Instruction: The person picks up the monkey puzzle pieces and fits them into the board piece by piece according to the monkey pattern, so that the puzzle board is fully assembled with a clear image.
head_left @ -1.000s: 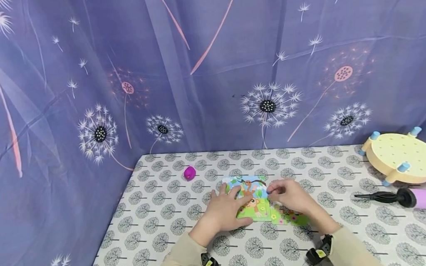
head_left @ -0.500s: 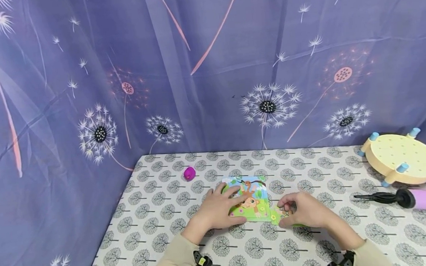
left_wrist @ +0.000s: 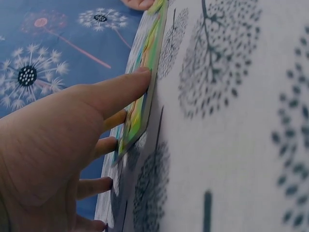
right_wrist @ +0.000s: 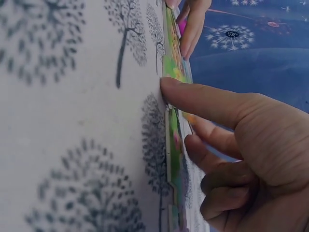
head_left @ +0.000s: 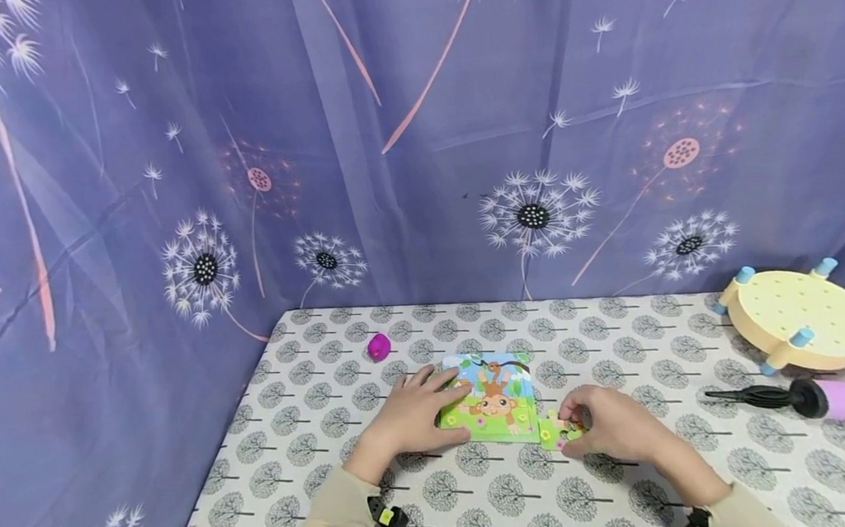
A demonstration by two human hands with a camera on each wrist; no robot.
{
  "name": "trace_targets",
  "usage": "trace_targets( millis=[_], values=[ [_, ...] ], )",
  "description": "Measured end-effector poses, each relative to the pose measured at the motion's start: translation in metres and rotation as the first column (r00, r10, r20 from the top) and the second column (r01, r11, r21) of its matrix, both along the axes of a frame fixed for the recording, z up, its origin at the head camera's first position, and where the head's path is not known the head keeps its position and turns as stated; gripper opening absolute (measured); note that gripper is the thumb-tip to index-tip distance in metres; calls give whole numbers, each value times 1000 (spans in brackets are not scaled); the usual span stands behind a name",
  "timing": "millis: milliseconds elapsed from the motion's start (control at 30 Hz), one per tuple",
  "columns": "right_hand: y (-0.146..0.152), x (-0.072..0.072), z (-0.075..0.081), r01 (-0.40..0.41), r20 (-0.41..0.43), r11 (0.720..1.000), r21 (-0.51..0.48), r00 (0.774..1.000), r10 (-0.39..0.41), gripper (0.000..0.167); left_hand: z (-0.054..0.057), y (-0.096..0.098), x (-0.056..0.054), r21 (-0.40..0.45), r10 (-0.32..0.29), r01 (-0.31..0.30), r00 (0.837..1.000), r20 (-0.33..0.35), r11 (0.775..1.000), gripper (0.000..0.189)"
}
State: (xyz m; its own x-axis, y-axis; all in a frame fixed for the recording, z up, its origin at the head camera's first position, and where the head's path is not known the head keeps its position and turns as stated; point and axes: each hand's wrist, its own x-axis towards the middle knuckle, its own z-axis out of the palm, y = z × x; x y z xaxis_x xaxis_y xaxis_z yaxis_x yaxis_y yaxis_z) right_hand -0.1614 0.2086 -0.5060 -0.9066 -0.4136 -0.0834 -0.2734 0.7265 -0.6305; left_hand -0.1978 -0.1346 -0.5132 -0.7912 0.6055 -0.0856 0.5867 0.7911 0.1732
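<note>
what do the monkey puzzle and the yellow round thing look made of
Monkey puzzle: cardboard or thin wood, perhaps, with a printed face; the left wrist view shows a thin greyish edge.
Yellow round thing: likely smooth moulded plastic, given its even colour.

A square blue-and-green monkey jigsaw puzzle [head_left: 495, 411] lies flat on the tabletop [head_left: 381, 498]; green, flower-printed puzzle pieces [head_left: 549, 435] lie just beside its lower right corner.

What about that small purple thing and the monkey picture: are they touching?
Apart. The head view shows it: tree-patterned cloth is visible between the small purple thing and the monkey picture.
</note>
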Motion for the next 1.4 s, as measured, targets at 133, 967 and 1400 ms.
trace_targets(
  millis=[133,967,1400],
  values=[
    [2,3,-3,3,-48,999,-46,999,-5,34,-2,-6,-1,13,8,-8,1000,6,1000,80],
    [-21,-11,3,55,18,939,-340,998,-52,12,0,-18,0,37,78,-80,996,40,996,88],
    [-91,-26,-7,-13,-44,942,-334,999,-2,14,1,-17,0,42,81,-83,996,44,996,87]
  ],
)
